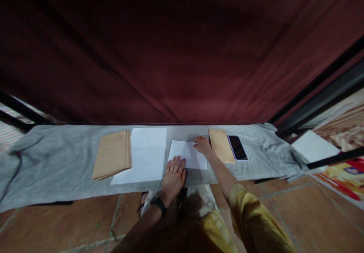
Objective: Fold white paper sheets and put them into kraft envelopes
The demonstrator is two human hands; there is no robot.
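A small white sheet of paper [193, 157], about half the size of the sheets beside it and apparently folded, lies in front of me. My left hand [174, 178] rests flat on its near left part, fingers stretched out, with a dark band on the wrist. At the far right corner of that paper, my right hand [202, 146] presses down with fingers spread and slightly bent. Just right of it lies a brown envelope [222, 147]. Larger white sheets [148, 156] lie to the left, partly covered by a stack of brown envelopes [113, 154].
A grey cloth [264, 152] covers the narrow bench. On it, a smartphone [238, 148] lies right of the single envelope. A dark red fabric [182, 56] hangs behind. Black metal bars [321, 94] stand at the right, near a colourful printed box [345, 177]. Tiles cover the floor.
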